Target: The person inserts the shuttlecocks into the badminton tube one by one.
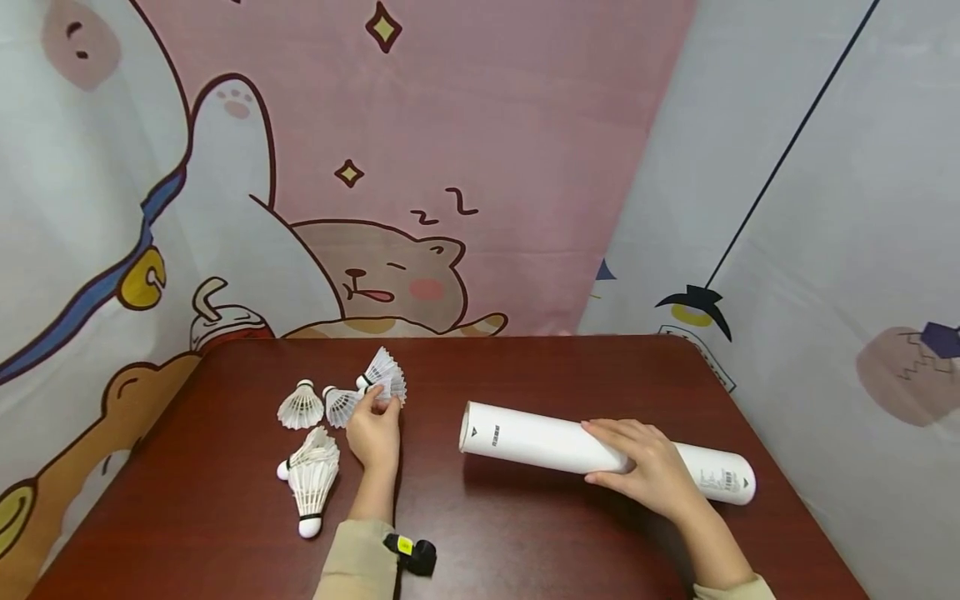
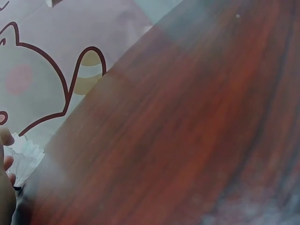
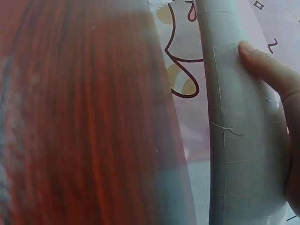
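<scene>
In the head view my right hand [image 1: 647,462] grips a white cardboard shuttlecock tube [image 1: 540,435] around its middle, its left end tipped up. The right wrist view shows the thumb lying along the tube's side [image 3: 248,140]. My left hand [image 1: 375,435] is among the white shuttlecocks at the back left, thumb and fingertips pinching a shuttlecock by its feathered skirt. Right behind those fingers lies another shuttlecock [image 1: 384,368]. Just left of the hand is a shuttlecock [image 1: 341,406] on its side. In the left wrist view, a skirt [image 2: 26,159] shows beside the fingers.
Farther left a shuttlecock [image 1: 302,406] stands cork up. In front of it two shuttlecocks [image 1: 312,475] overlap, one with its cork toward me. The dark red wooden table [image 1: 480,533] ends at the back against a printed cartoon cloth [image 1: 540,167].
</scene>
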Motion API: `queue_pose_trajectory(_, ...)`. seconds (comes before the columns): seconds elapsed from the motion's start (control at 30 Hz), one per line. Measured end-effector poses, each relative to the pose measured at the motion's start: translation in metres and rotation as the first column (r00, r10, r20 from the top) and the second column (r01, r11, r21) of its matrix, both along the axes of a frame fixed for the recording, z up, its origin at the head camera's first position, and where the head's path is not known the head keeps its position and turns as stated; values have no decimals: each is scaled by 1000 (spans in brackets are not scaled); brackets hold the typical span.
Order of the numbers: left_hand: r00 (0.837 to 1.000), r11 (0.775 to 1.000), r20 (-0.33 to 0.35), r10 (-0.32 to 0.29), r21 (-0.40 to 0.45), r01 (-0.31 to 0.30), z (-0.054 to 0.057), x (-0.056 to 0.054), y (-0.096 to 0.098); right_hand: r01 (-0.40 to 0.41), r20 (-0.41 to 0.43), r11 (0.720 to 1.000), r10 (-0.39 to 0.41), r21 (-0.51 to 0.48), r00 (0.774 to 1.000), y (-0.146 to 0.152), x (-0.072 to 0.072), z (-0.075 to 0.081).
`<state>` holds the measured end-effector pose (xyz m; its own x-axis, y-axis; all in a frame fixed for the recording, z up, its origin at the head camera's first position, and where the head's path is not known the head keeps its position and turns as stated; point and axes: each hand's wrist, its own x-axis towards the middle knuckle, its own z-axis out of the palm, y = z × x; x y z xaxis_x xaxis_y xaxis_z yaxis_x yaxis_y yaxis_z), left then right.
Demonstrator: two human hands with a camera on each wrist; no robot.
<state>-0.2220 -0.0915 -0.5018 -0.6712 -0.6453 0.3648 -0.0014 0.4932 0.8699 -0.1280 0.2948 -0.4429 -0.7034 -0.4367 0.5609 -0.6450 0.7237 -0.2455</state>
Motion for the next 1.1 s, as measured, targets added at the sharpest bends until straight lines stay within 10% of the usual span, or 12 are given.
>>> queue_pose_trajectory(0.8, 979, 998, -199, 52, -24, -58, 9, 5, -13, 0, 7, 1000, 0, 15, 1000, -4, -1, -3)
queue_pose_trajectory(1.1, 953, 991, -282, -114, 31, 128, 23, 12, -22, -1, -12, 1000, 1, 19, 1000, -3, -1, -5)
